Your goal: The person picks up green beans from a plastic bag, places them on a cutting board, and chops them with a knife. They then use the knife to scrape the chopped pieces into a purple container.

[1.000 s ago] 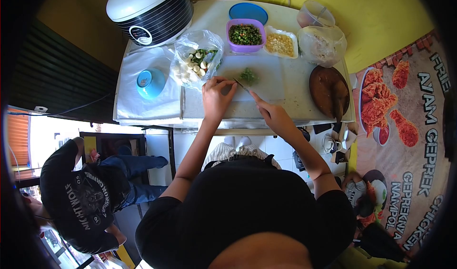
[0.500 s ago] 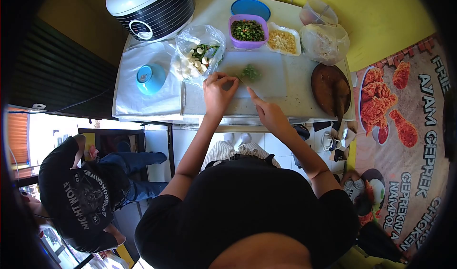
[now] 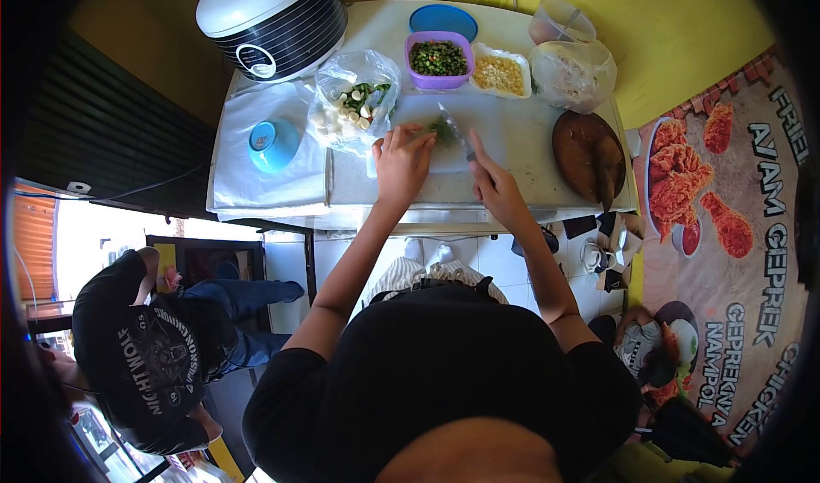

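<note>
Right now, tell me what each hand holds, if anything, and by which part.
The right hand holds the knife by its handle. The left hand is at the greens; whether it grips any cannot be told.

Well right of the right fingers (image 3: pixel 480 152), a banner (image 3: pixel 726 282) reads "AYAM GEPREK", "GEPREKNYA NAMPOL" and "CHICKEN". Far left of the left fingers (image 3: pixel 419 142), a black shirt (image 3: pixel 154 355) reads "NIGHT WOLF".

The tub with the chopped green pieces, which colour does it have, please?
The tub is light purple; it shows best in the head view.
</note>
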{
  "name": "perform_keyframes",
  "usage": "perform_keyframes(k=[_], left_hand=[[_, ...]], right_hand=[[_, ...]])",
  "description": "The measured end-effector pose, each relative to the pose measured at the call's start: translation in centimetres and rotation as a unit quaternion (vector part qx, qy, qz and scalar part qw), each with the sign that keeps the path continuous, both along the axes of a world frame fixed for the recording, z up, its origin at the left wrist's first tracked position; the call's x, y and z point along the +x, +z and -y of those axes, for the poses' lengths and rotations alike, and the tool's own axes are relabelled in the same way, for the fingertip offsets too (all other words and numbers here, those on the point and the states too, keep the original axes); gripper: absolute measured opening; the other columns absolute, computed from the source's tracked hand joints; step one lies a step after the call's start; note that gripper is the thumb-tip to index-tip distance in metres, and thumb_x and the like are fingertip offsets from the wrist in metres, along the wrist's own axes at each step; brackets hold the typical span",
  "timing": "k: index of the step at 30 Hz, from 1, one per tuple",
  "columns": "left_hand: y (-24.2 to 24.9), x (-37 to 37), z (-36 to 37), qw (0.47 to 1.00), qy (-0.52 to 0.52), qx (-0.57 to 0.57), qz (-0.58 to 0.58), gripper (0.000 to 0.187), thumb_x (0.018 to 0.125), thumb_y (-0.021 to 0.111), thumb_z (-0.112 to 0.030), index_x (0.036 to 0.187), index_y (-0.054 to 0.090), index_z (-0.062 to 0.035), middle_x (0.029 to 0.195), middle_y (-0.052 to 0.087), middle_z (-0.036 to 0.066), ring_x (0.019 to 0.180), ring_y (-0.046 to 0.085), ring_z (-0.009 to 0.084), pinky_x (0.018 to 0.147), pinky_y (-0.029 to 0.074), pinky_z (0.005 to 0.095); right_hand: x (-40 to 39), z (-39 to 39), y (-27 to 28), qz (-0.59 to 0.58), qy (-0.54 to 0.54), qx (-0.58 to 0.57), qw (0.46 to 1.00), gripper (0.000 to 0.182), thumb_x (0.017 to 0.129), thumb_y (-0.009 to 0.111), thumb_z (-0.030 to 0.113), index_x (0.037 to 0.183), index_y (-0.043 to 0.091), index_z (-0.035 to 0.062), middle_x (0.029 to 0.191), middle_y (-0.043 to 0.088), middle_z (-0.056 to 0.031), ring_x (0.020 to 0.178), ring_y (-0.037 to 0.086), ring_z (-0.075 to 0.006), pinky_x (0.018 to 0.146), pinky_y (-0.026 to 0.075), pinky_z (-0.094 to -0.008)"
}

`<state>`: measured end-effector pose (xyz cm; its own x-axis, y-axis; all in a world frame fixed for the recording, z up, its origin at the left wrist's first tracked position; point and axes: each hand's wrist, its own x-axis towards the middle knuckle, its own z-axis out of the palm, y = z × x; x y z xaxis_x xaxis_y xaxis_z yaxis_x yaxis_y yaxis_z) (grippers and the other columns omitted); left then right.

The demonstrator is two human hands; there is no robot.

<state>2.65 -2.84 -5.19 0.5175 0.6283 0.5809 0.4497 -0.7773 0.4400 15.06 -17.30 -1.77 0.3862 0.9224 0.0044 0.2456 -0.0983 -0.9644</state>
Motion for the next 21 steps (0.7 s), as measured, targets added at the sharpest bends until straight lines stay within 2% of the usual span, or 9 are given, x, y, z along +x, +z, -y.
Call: perform_keyframes(k=[4, 7, 9, 11, 12, 16, 18, 19, 21], left_hand=[[1.6, -0.4, -0.5, 0.995, -0.028, -0.083, 0.038, 0.021, 0.08, 0.071, -0.014, 0.101, 0.074, -0.0139, 0.103, 0.064, 0.004, 0.091, 0.06, 0.0214, 0.081, 0.044, 0.0363], [3.1, -2.3, -1.5, 0.991, -0.027, -0.098, 0.089, 0.02, 0.08, 0.07, -0.013, 0.099, 0.074, -0.0139, 0.101, 0.064, 0.004, 0.092, 0.061, 0.0222, 0.081, 0.044, 0.0362], [3.8, -4.0, -3.0, 0.99, -0.023, -0.087, 0.108, 0.02, 0.079, 0.07, -0.01, 0.099, 0.074, -0.0127, 0.098, 0.066, 0.006, 0.089, 0.062, 0.0234, 0.079, 0.047, 0.0359], [3.7, -5.5, -4.7, 0.985, -0.007, -0.087, 0.147, 0.02, 0.079, 0.07, -0.005, 0.098, 0.073, -0.01, 0.093, 0.068, 0.01, 0.081, 0.066, 0.0251, 0.073, 0.052, 0.0344], [4.0, -6.3, -5.3, 0.982, 0.022, -0.135, 0.13, 0.018, 0.081, 0.069, -0.007, 0.099, 0.073, -0.0099, 0.094, 0.068, 0.011, 0.083, 0.067, 0.0244, 0.072, 0.052, 0.0339], [4.1, -8.1, -8.3, 0.987, 0.04, -0.117, 0.103, 0.017, 0.082, 0.069, -0.012, 0.097, 0.074, -0.011, 0.093, 0.069, 0.01, 0.081, 0.066, 0.0243, 0.072, 0.052, 0.0337], [4.2, -8.2, -9.6, 0.998, 0.055, -0.033, 0.029, 0.017, 0.081, 0.071, -0.017, 0.097, 0.074, -0.0118, 0.094, 0.069, 0.007, 0.079, 0.065, 0.0252, 0.072, 0.051, 0.0341], [4.1, -8.0, -10.2, 0.996, 0.079, -0.049, 0.017, 0.017, 0.08, 0.071, -0.025, 0.094, 0.075, -0.0151, 0.091, 0.07, 0.004, 0.076, 0.065, 0.0255, 0.069, 0.051, 0.0353], [4.8, -7.6, -10.9, 0.99, 0.105, -0.087, -0.038, 0.017, 0.08, 0.071, -0.027, 0.093, 0.076, -0.0166, 0.089, 0.07, 0.004, 0.075, 0.066, 0.0249, 0.068, 0.052, 0.0353]], right_hand=[[0.3, 0.6, -0.5, -0.009, 0.011, -0.006, 1.0, 0.049, 0.102, 0.044, 0.017, 0.149, 0.031, 0.0179, 0.061, 0.038, 0.0031, 0.055, 0.038, -0.0058, 0.054, 0.036, -0.0219], [0.3, 0.8, -1.1, 0.031, 0.054, -0.038, 0.997, 0.048, 0.101, 0.045, 0.017, 0.148, 0.035, 0.0194, 0.061, 0.037, 0.0032, 0.055, 0.037, -0.0062, 0.054, 0.036, -0.0223], [0.3, 0.7, -1.8, 0.073, 0.079, -0.087, 0.99, 0.047, 0.099, 0.048, 0.015, 0.145, 0.039, 0.0223, 0.06, 0.03, -0.0052, 0.054, 0.032, -0.0112, 0.054, 0.035, -0.0265], [0.1, 0.5, -1.5, 0.096, 0.074, -0.082, 0.989, 0.047, 0.099, 0.048, 0.016, 0.144, 0.039, 0.023, 0.061, 0.029, -0.0064, 0.054, 0.032, -0.0122, 0.054, 0.035, -0.0272], [0.0, 0.3, -1.3, 0.119, 0.063, -0.077, 0.988, 0.047, 0.098, 0.049, 0.016, 0.144, 0.04, 0.0238, 0.062, 0.028, -0.0075, 0.054, 0.031, -0.0132, 0.054, 0.036, -0.0279], [-0.2, -0.3, -1.8, 0.081, 0.053, -0.09, 0.991, 0.047, 0.098, 0.048, 0.016, 0.144, 0.04, 0.0241, 0.062, 0.03, -0.0075, 0.054, 0.032, -0.0139, 0.055, 0.036, -0.028], [-0.2, -0.6, -1.5, 0.076, 0.058, -0.095, 0.991, 0.046, 0.1, 0.046, 0.016, 0.146, 0.039, 0.0223, 0.065, 0.032, 0.0026, 0.057, 0.033, -0.0077, 0.054, 0.034, -0.0228], [-0.1, -0.8, -1.2, 0.075, 0.06, -0.096, 0.991, 0.046, 0.1, 0.046, 0.016, 0.146, 0.039, 0.0223, 0.065, 0.032, 0.0026, 0.057, 0.033, -0.0077, 0.054, 0.034, -0.0228], [0.1, -1.2, -0.4, 0.075, 0.072, -0.107, 0.989, 0.046, 0.101, 0.046, 0.017, 0.146, 0.039, 0.0215, 0.066, 0.031, 0.0035, 0.058, 0.031, -0.0074, 0.054, 0.033, -0.0219]])
